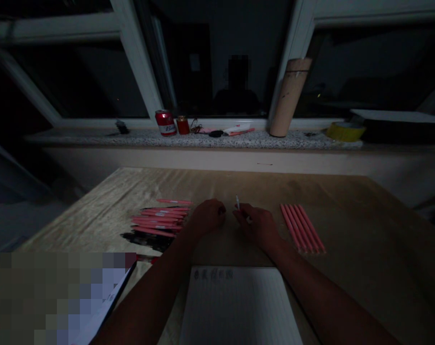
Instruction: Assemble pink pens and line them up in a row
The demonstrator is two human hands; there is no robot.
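Right grip [256,224] — one pale stick [238,201]; rowed pink pens [301,227] — five.

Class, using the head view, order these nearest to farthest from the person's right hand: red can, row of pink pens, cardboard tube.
1. Row of pink pens: on the table, to the right.
2. Cardboard tube: on the windowsill, ahead.
3. Red can: on the windowsill, ahead and left.

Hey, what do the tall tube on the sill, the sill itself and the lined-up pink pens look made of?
Tube: probably cardboard, matte; plain brown surface. Sill: stone-like, perhaps granite, from its speckles; finish unclear. Pink pens: likely smooth plastic, from faint shine along the barrels.
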